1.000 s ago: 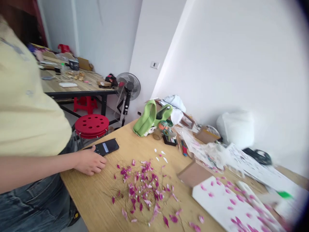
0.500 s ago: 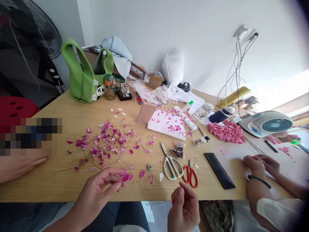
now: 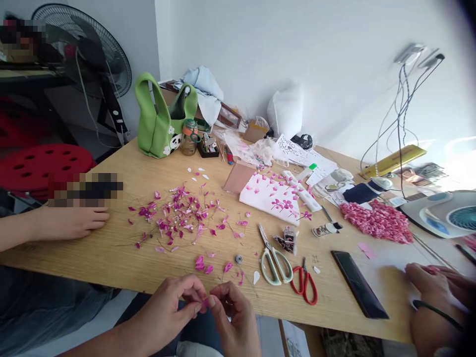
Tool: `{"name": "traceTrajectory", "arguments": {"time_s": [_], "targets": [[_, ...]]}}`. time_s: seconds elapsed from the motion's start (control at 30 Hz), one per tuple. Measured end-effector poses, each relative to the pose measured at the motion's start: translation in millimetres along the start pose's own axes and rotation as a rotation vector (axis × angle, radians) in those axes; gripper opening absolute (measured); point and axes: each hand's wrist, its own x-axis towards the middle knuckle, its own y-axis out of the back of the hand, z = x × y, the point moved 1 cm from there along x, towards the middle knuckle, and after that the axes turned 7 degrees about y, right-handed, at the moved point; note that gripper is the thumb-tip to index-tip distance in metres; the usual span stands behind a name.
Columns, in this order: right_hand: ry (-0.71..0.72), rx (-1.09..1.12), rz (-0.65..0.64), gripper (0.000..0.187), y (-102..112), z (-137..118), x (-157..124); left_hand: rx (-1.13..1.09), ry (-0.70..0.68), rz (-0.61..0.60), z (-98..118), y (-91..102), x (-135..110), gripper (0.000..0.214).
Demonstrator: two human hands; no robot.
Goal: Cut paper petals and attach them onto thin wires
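My left hand (image 3: 171, 305) and my right hand (image 3: 234, 317) meet at the table's front edge, their fingertips pinching a small magenta petal (image 3: 206, 303). Just beyond them lie several loose pink petals (image 3: 200, 263). A scattered heap of magenta petals and thin wires (image 3: 174, 215) spreads across the wooden table (image 3: 111, 168). A co-worker's hand (image 3: 70, 223) rests at the left beside that heap, and a co-worker's pair of hands (image 3: 435, 287) works on white paper at the right.
White-handled scissors (image 3: 273, 265) and red-handled scissors (image 3: 305, 282) lie near a small spool (image 3: 238, 259). Beyond stand a white board painted with blossoms (image 3: 269, 196), a mound of pink paper (image 3: 375, 221), a green bag (image 3: 163, 121) and a standing fan (image 3: 89, 54).
The view has swung left to face the table's long side. My hands have moved together, and their fingertips now meet on the petal. The co-worker's right-side hands have shifted toward the image edge.
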Motion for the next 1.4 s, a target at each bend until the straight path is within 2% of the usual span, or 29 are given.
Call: {"name": "traceTrajectory", "arguments": {"time_s": [0.07, 0.23, 0.37, 0.5, 0.77, 0.83, 0.97, 1.07, 1.13, 1.2, 1.23, 1.3, 1.4], "targets": [[0.008, -0.035, -0.019, 0.028, -1, 2, 0, -0.040, 0.014, -0.010, -1, 0.0, -2, 0.009], [0.093, -0.107, 0.046, 0.025, -6, 4, 1, -0.119, 0.060, -0.082, -4, -0.7, -5, 0.012], [0.017, 0.074, -0.008, 0.027, -11, 9, 0, -0.118, 0.070, -0.070, -3, -0.6, -3, 0.019], [-0.082, 0.279, 0.005, 0.031, -11, 17, -1, -0.143, 0.080, -0.084, -2, -1.5, -2, 0.022], [-0.171, 0.575, -0.001, 0.036, -15, 17, 1, -0.357, 0.083, -0.174, -4, -2.8, -1, 0.029], [-0.175, 0.575, 0.006, 0.037, -15, 16, 2, -0.394, 0.103, -0.194, -5, -1.0, -1, 0.030], [-0.152, 0.408, -0.020, 0.034, -12, 16, 3, -0.216, 0.097, -0.174, 0, 8.0, -3, 0.024], [-0.086, 0.246, -0.010, 0.033, -7, 15, 5, -0.023, 0.079, -0.109, 2, 16.7, -1, 0.019], [0.042, 0.021, 0.088, 0.030, -2, 13, 9, 0.127, -0.009, 0.040, 1, 23.2, 3, 0.019], [0.190, -0.270, 0.180, 0.021, 2, 10, 15, 0.322, -0.165, 0.248, -2, 29.1, 9, 0.020], [0.248, -0.403, 0.186, 0.019, 4, 9, 18, 0.417, -0.243, 0.333, -4, 31.2, 11, 0.021], [0.317, -0.601, 0.126, 0.025, 5, 7, 24, 0.551, -0.347, 0.432, -9, 33.0, 17, 0.020], [0.339, -0.798, 0.023, 0.039, 3, 4, 32, 0.637, -0.402, 0.497, -16, 30.7, 24, 0.019]]}}
